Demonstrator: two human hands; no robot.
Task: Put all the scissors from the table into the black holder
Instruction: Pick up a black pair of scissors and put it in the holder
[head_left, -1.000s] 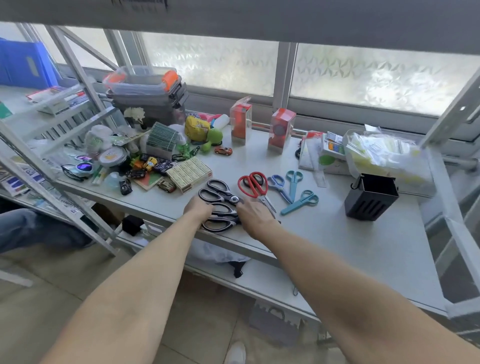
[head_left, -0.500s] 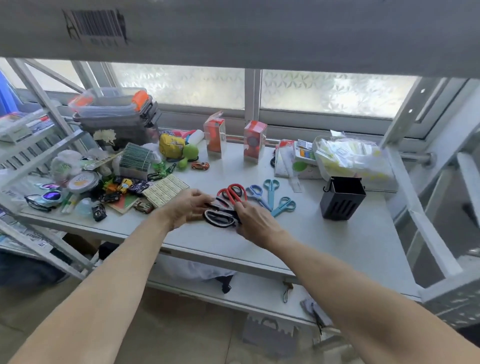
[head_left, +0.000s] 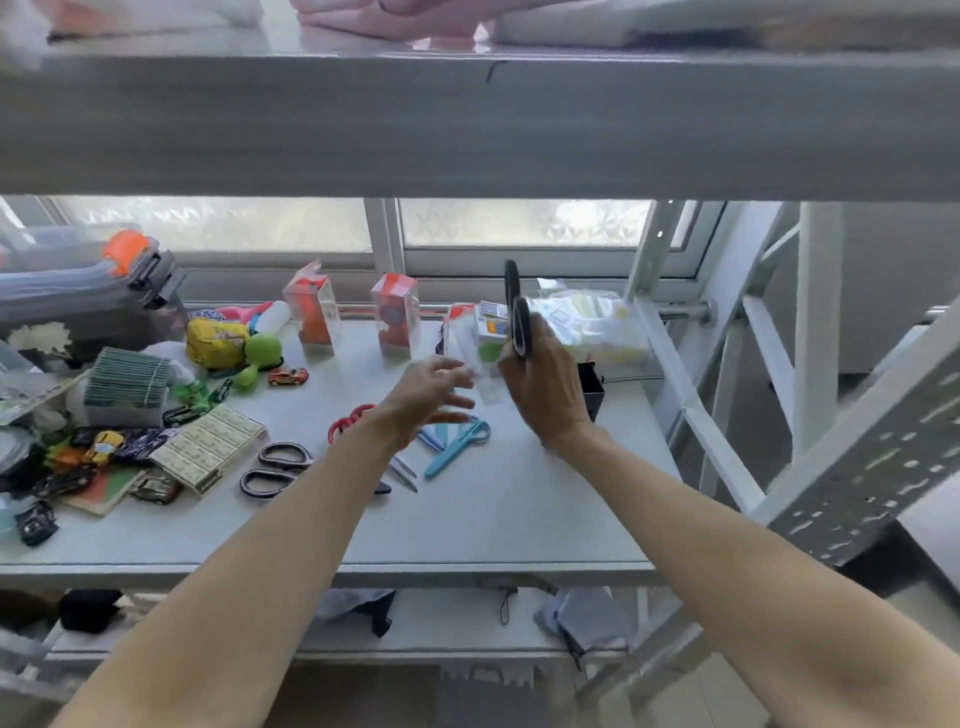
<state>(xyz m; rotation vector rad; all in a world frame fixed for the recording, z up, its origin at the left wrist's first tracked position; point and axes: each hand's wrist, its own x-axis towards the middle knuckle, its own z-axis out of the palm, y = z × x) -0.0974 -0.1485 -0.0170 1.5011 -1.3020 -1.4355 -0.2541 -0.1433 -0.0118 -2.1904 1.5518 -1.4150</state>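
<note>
Lifted off the counter (head_left: 519, 519) since half a second ago, one pair of black-handled scissors (head_left: 517, 314) now stands upright in the right hand (head_left: 543, 387), whose fingers are wrapped tight around it; only the handle loops show above the fist, the blades are hidden. That hand covers most of the black holder (head_left: 592, 392), of which only a right-hand corner shows. The left hand (head_left: 428, 397) hovers with fingers spread and holding nothing, blurred by motion. Its forearm crosses the second black scissors (head_left: 278, 467) and hides most of the red scissors (head_left: 345, 423). Light blue scissors (head_left: 457, 447) lie just beside the left hand; a darker blue pair there is mostly covered. Toy cars (head_left: 288, 375), small boxes (head_left: 314, 322) and a plastic bag (head_left: 592, 325) crowd the back. A grey shelf edge (head_left: 467, 124) blocks the upper view.
</note>
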